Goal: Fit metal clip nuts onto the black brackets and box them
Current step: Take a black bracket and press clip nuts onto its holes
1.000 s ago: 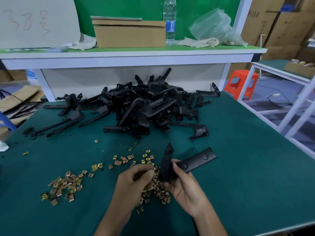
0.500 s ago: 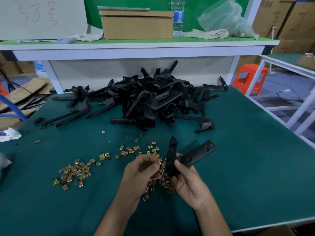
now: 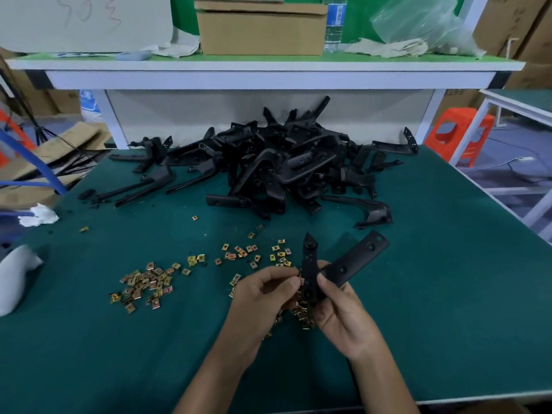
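My right hand [image 3: 340, 309] grips a black V-shaped bracket [image 3: 352, 262] near its bend, one arm pointing up and the other up to the right. My left hand [image 3: 263, 297] pinches a small metal clip nut at the bracket's left edge; the nut is mostly hidden by my fingertips. Loose gold clip nuts [image 3: 146, 283] lie scattered on the green mat, with more [image 3: 303, 313] under my hands. A big pile of black brackets [image 3: 277, 171] sits at the back of the table.
The green-topped table [image 3: 448, 294] ends at the right and front. A cardboard box [image 3: 261, 28], a water bottle [image 3: 334, 22] and a plastic bag [image 3: 418, 22] stand on the raised shelf behind. White paper scraps [image 3: 38, 215] lie at the left edge. An orange stool [image 3: 460, 135] stands at the right.
My hands and the bracket stay in nearly the same pose. My left fingers have closed in against the bracket's left edge. The camera has tilted slightly, shifting the scene.
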`<act>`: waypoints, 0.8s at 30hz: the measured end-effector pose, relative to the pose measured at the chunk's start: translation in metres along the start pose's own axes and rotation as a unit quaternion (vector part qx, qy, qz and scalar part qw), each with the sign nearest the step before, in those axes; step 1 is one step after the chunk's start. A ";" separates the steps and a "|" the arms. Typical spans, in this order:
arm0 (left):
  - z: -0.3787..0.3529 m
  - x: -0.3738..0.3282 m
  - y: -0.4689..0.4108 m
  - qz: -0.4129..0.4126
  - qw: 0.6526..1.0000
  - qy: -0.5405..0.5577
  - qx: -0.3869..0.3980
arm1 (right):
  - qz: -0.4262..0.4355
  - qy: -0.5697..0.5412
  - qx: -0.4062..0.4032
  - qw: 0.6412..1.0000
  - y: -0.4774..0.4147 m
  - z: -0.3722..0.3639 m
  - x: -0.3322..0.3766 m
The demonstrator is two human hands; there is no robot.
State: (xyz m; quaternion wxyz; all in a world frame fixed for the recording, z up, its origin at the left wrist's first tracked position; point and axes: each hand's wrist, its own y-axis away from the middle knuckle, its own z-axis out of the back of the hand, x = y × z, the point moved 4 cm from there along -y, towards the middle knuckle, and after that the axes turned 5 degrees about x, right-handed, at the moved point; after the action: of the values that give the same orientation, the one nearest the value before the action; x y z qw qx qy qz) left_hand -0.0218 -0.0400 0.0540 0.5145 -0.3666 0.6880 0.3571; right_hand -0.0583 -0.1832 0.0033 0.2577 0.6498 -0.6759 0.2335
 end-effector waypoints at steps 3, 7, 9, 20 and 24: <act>0.001 0.002 0.000 0.010 1.000 -0.001 -0.005 | -0.004 0.017 -0.005 1.000 -0.001 -0.001 0.000; 0.005 0.008 -0.002 0.069 0.996 0.048 -0.009 | -0.013 0.069 -0.020 0.997 0.000 -0.004 -0.004; 0.006 0.010 -0.003 0.083 0.996 0.041 -0.007 | -0.016 0.090 -0.031 0.995 0.000 -0.004 -0.007; 0.009 0.007 -0.018 -0.012 0.974 -0.224 0.008 | 0.038 0.098 -0.058 0.993 -0.003 0.001 -0.004; 0.036 0.005 -0.045 -0.110 0.880 -0.454 -0.078 | 0.040 0.060 -0.073 0.995 -0.003 0.007 -0.001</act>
State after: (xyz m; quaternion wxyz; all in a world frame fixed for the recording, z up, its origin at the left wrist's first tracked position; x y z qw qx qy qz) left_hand 0.0326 -0.0309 0.0359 0.7763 -0.2767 0.3036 0.4781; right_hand -0.0553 -0.1872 -0.0021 0.3351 0.5864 -0.7000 0.2322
